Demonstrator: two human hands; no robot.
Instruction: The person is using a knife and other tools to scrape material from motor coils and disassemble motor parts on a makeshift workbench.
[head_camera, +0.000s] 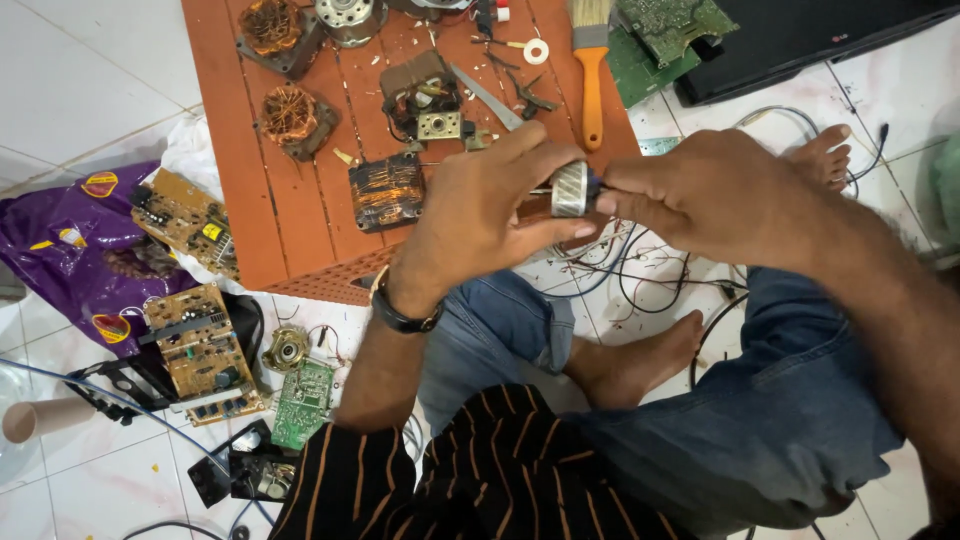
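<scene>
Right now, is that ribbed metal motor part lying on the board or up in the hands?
Up in the hands. The ribbed metal motor part is gripped between the left hand and right hand, off the orange board.

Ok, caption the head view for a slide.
Both hands, left hand and right hand, grip a small motor rotor above an orange board.

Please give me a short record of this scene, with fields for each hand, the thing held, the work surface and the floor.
Left hand: left hand, with a black wristband, its fingers around the rotor
Right hand: right hand, gripping the rotor's other end
Held thing: small ribbed metal motor rotor, between both hands
Work surface: low orange board with copper coils, a wound transformer and an orange-handled brush
Floor: white tiles with brown circuit boards, a green circuit board, loose wires and a purple bag
</scene>
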